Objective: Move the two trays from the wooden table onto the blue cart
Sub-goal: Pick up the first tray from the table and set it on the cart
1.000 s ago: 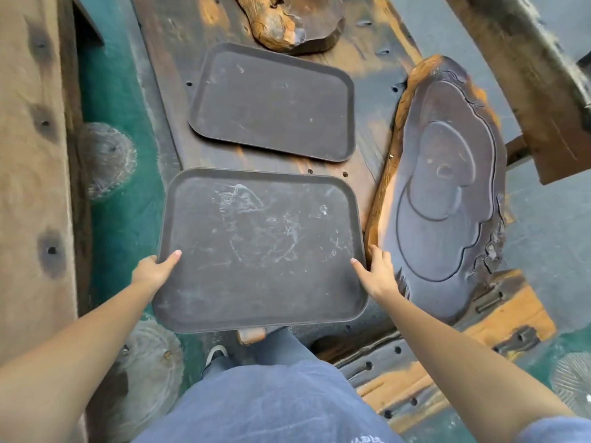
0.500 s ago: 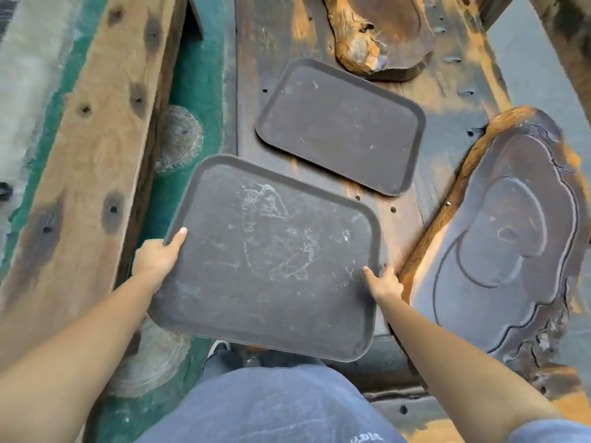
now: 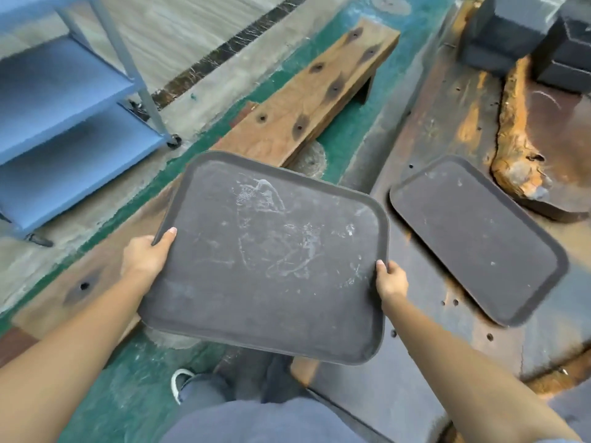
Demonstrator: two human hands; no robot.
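I hold a dark, scuffed rectangular tray (image 3: pixel 271 254) level in the air, off the wooden table (image 3: pixel 425 148) and over the green floor. My left hand (image 3: pixel 145 255) grips its left edge and my right hand (image 3: pixel 390 279) grips its right edge. A second dark tray (image 3: pixel 476 233) lies flat on the table at the right. The blue cart (image 3: pixel 64 123) stands at the upper left with its shelves bare.
A long wooden bench (image 3: pixel 287 123) runs diagonally between me and the cart. A carved wood slab (image 3: pixel 527 161) and dark boxes (image 3: pixel 511 30) sit at the table's far right. My legs and a shoe (image 3: pixel 179 383) show below the tray.
The view has swung left, bringing the blue cart into sight. The tray in both hands has come off the table and moved left, away from the second tray.
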